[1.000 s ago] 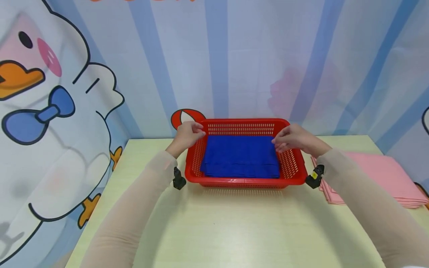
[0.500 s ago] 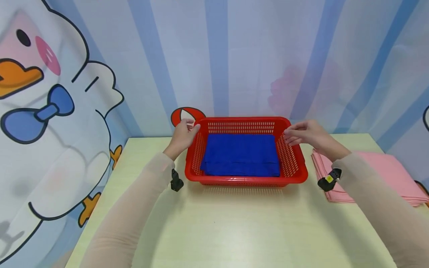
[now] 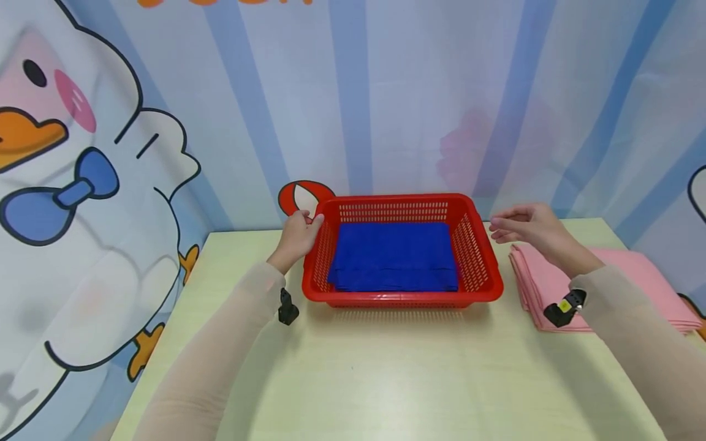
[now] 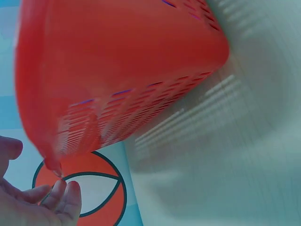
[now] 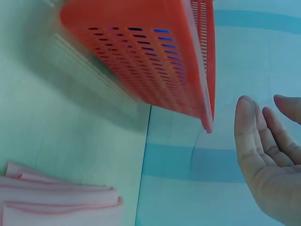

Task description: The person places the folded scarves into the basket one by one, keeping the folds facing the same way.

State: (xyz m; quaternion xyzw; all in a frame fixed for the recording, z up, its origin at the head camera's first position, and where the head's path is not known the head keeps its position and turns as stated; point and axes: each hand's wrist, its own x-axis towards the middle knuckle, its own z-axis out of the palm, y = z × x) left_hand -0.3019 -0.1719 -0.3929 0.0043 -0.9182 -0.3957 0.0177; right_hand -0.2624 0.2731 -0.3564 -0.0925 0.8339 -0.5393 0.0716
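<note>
The red basket (image 3: pixel 402 297) lies between left hand (image 3: pixel 296 237) and right hand (image 3: pixel 531 228)

A blue-striped backdrop (image 3: pixel 408 110) printed with a white, bow-tied duck (image 3: pixel 110 257) rises behind a pale table (image 3: pixel 375 380).

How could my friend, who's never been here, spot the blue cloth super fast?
On the pale table, find the red basket with slotted sides, between the person's left hand and right hand. Inside it lies the blue cloth, folded into a flat rectangle. It's deep blue and in the basket, while the folded pink cloth lies outside, on the table.
</note>
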